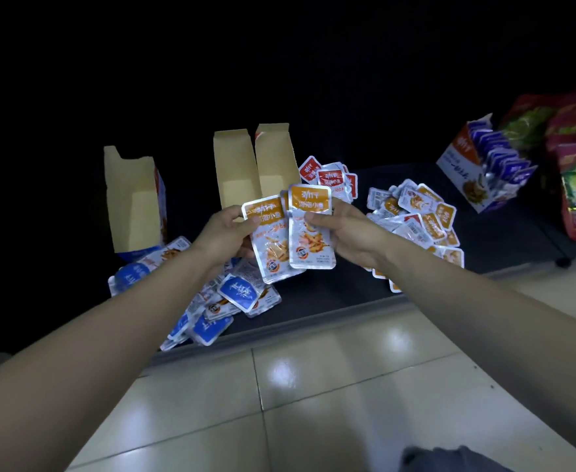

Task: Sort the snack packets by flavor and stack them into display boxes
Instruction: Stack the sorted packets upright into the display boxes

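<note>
Plainly, from the head camera, the coming move turns on the boxes straight beyond the hands. The left hand pinches one orange packet by its left edge. The right hand grips a second packet by its right edge, thumb on the front. The two overlap, held upright above the dark mat, with their long axes pointing away from the person and their orange headers at the far end. An orange sliver between them may be a third; I cannot tell.

Just behind their tops stands the middle box, with the red-trimmed box close against its right side. Both are open and show nothing inside, and their long axes run the same way as the packets. The middle box lies nearer the left hand; the red-trimmed one sits about between the two hands. I judge the middle box the likelier home for orange, a short push forward with no turn needed.

There are four boxes in all. Besides those two, a left box with a blue side also shows nothing inside, and a full box far right holds blue packets in a row. There are three loose piles: a blue pile under the left forearm, a red pile beyond the right hand, and an orange pile to the right.
</note>
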